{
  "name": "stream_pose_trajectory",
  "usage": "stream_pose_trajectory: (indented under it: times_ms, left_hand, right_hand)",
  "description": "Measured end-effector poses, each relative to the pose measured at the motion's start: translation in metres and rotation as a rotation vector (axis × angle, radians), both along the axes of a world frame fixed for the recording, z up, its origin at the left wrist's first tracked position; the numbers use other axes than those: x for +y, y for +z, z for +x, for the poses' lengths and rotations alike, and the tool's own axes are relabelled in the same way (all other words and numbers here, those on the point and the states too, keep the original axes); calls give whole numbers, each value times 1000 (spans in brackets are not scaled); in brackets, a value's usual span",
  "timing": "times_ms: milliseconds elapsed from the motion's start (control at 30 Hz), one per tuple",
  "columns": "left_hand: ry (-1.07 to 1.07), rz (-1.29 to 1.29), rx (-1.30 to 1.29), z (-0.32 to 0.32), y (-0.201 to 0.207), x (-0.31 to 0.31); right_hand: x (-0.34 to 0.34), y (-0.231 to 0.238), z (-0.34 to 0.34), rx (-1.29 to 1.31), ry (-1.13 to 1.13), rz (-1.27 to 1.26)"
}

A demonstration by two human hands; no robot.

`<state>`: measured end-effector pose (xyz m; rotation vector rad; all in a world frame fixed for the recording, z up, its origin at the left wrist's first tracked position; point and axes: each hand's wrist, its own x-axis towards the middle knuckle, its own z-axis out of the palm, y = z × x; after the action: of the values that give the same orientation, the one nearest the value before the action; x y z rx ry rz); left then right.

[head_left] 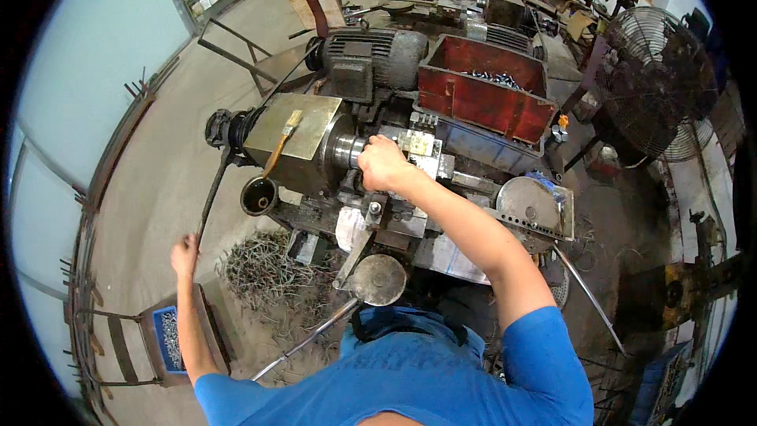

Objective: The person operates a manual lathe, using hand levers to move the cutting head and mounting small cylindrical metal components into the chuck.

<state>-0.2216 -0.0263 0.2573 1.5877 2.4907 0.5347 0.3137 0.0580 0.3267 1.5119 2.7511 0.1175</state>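
My left hand (185,255) is closed round the lower end of a long dark lever (211,197), which runs up to the rear end of a lathe's spindle. At the lathe's round metal chuck (344,151) my right hand (382,162) is closed, fingers together; whatever it holds is hidden behind the fingers. The boxy headstock (292,128) is left of the chuck, with a brush (285,139) lying on its top. A dark cup (259,196) hangs at its front. Right of my hand sits a metal tool slide (426,154).
A red bin (485,83) with small metal parts stands behind the lathe, beside a motor (374,55). Metal shavings (264,264) heap on the floor. A blue tray of parts (168,338) rests on a chair at lower left. A large fan (654,83) stands right.
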Motion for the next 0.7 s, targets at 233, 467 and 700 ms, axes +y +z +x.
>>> stream_pose_trajectory:
  times_ms: [233, 467, 700]
  left_hand:
    - [46, 68, 283, 112, -32, -43]
    - [-187, 22, 114, 94, -21, -35]
    - [-286, -99, -455, 89, -1, -8]
  right_hand:
    - [-1, -9, 2, 22, -39, 37]
    - [-24, 15, 21, 71, -45, 159]
    - [-31, 99, 162, 236, -365, 315]
